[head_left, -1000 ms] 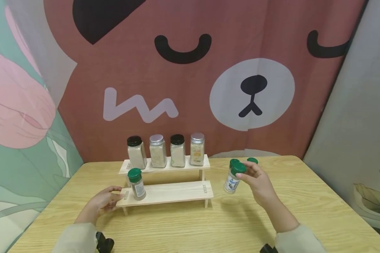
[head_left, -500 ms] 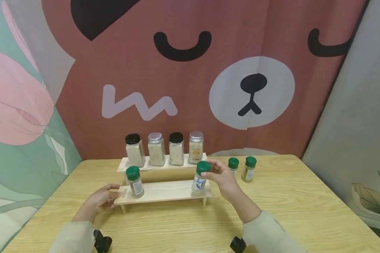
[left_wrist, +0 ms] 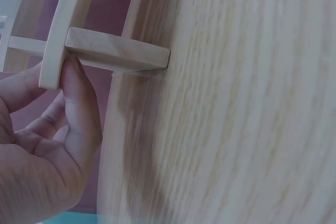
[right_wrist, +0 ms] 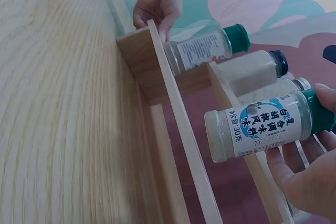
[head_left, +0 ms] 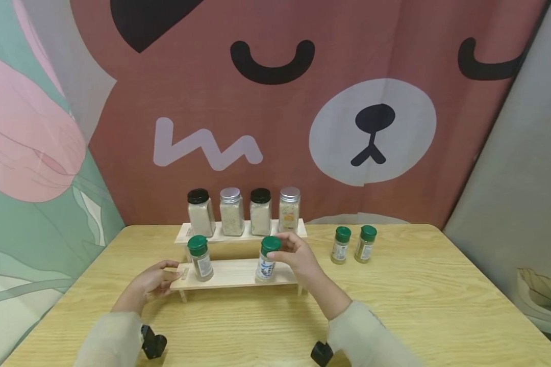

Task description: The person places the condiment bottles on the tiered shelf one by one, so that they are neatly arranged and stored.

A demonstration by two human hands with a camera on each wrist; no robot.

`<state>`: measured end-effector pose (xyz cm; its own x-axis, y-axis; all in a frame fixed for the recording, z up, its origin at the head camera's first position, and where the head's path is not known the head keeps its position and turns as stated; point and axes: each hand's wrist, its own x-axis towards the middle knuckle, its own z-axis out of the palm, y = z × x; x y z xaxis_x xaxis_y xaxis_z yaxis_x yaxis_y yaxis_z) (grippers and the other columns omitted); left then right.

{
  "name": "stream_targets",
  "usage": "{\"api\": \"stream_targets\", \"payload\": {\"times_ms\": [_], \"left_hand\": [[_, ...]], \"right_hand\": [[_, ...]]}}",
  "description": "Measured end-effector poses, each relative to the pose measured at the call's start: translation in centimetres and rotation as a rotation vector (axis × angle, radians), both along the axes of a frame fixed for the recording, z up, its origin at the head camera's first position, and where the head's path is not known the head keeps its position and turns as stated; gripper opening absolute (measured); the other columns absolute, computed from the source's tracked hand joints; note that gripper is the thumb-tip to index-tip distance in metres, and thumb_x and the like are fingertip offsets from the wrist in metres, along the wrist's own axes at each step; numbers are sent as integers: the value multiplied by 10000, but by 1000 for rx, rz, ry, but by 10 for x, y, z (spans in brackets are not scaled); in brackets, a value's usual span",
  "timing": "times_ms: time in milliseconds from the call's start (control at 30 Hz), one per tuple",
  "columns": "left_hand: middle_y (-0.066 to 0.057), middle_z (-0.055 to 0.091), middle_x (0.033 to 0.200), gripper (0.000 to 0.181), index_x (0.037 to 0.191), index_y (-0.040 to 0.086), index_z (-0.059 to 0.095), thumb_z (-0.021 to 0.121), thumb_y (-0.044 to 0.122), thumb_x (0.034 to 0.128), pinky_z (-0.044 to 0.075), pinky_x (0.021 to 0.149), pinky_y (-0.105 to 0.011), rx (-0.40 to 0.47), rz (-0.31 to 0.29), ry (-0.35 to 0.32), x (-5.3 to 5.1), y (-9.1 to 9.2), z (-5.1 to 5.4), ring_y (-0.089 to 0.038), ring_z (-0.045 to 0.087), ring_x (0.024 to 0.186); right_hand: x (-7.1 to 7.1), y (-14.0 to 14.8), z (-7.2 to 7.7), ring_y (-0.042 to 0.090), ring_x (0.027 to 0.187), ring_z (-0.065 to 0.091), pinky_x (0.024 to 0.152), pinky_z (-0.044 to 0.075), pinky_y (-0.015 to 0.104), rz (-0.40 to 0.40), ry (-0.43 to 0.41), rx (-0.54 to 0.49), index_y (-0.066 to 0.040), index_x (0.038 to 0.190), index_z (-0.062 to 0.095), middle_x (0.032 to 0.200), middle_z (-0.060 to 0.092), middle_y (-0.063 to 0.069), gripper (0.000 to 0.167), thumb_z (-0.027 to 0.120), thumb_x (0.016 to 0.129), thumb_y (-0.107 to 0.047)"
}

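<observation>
A small two-step wooden rack, with its lower board (head_left: 234, 275) in front, stands on the table. My left hand (head_left: 150, 283) pinches the left end of that board; the left wrist view shows thumb and finger around the board end (left_wrist: 56, 56). In my right hand (head_left: 303, 261) is a green-capped seasoning jar (head_left: 266, 266), gripped near its cap over the board's right half. The right wrist view shows the jar's label (right_wrist: 265, 124) and a gap between its base and the board. Another green-capped jar (head_left: 202, 260) stands upright at the board's left end.
Several square jars with black or silver lids, such as a silver-lidded jar (head_left: 231, 213), line the upper board (head_left: 181, 234). Two more green-capped jars, the nearer one (head_left: 340, 245) and its neighbour (head_left: 365, 244), stand on the table (head_left: 422, 295) right of the rack. A printed curtain (head_left: 275, 127) hangs behind.
My right hand has carried the green-capped jar leftward from the table's right side to over the lower board. The left hand keeps its hold on the board end.
</observation>
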<state>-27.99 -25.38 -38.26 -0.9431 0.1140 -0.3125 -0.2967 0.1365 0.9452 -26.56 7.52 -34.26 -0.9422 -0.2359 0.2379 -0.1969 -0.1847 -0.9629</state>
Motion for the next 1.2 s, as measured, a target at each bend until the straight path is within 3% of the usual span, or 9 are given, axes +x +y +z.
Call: {"api": "stream_targets", "payload": {"times_ms": [367,700,900,1200], "left_hand": [[-21,563,687,448,1206,-51,274,516,44,841,408,477,-179,17,-14,-7,-1,-1,0,-68,538,551],[-46,567,724,469,1221,-49,239,506,38,845,434,510,-194,36,-32,-11,-2,-2,-1,-103,573,607],[-41,570,720,470,1226,-47,240,505,40,847,427,500,-194,35,-34,-15,-1,-2,1,-99,569,602],[-44,557,747,480,1226,-55,229,507,33,845,438,522,-200,50,-37,-18,0,-2,1,-104,573,623]], "right_hand": [[-8,-27,-2,156,840,532,773,422,307,39,-5,63,30,1075,495,944,582,52,384,656,729,-16],[-16,-46,2,148,840,533,751,432,293,5,-4,185,0,1075,536,965,595,75,385,679,721,-51],[-24,-55,-3,149,847,539,738,438,282,20,3,186,-8,1081,539,961,599,74,390,682,722,-60],[-18,-67,11,172,854,536,723,444,283,57,6,197,0,1096,536,966,593,96,390,661,727,-18]]}}
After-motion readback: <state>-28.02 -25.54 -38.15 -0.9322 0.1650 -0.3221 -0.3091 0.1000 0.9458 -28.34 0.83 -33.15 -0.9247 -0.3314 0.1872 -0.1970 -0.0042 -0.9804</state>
